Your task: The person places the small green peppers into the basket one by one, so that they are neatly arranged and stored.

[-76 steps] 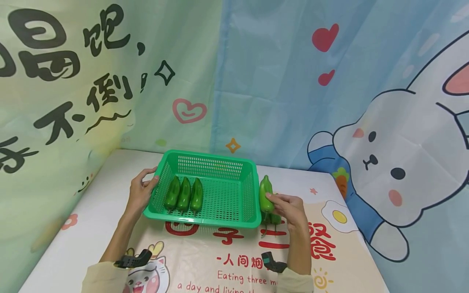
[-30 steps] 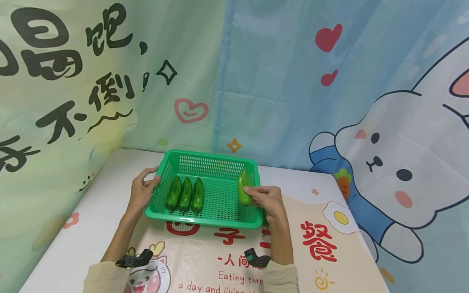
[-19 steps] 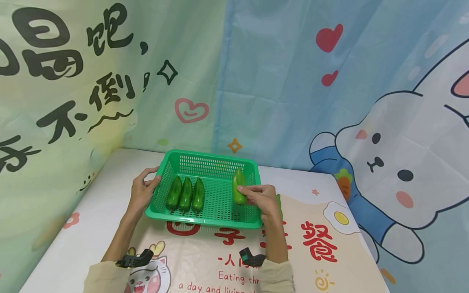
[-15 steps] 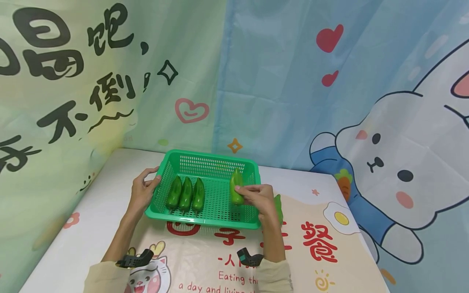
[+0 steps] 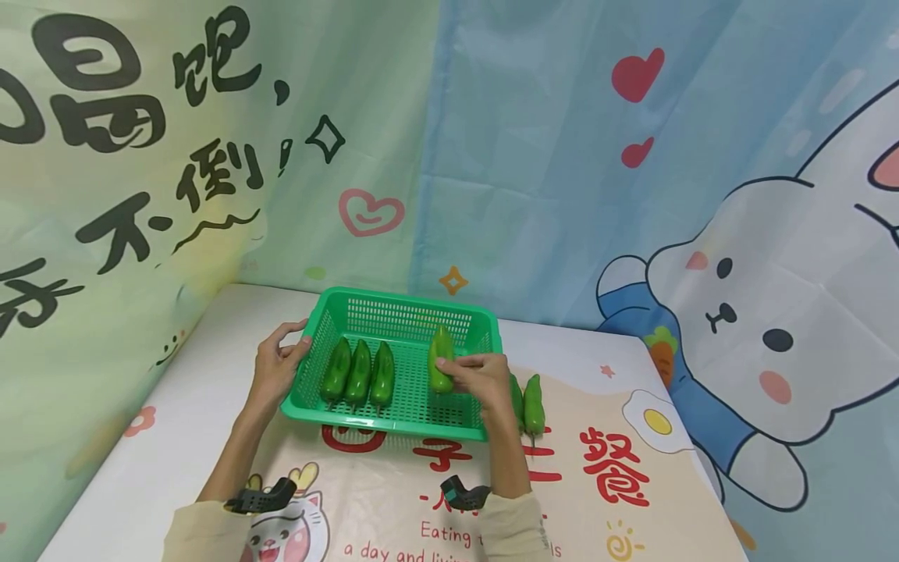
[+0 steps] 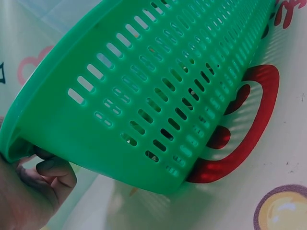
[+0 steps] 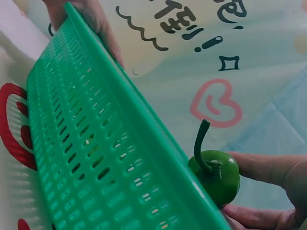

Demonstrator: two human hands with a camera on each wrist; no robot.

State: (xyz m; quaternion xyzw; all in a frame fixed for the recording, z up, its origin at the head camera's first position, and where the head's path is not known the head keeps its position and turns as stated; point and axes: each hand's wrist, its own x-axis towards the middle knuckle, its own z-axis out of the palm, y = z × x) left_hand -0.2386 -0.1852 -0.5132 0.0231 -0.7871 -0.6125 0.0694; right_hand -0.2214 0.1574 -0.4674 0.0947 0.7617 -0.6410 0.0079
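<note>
In the head view my left hand point(image 5: 278, 364) grips the left rim of a green plastic basket point(image 5: 393, 427); the left wrist view has its fingers curled under that rim. Three dark green peppers point(image 5: 358, 373) lie side by side in the basket's left part, stems toward me. My right hand point(image 5: 481, 378) pinches a lighter green pepper point(image 5: 441, 351) between thumb and fingers over the basket's right half. The right wrist view catches this pepper's stem end point(image 7: 216, 177) just past the near rim. Two more green peppers point(image 5: 534, 406) lie on the table right of the basket, one partly behind my right arm.
A printed mat point(image 5: 562, 499) with red characters, a cartoon cat and a fried egg covers much of the white table point(image 5: 140, 468). Fabric backdrops point(image 5: 534, 195) with a rabbit and lettering rise behind and left of the table.
My right hand has carried the pepper from right of the basket leftward over its rim and inside its outline. Peppers behind that arm came into view. The left hand kept its hold.
</note>
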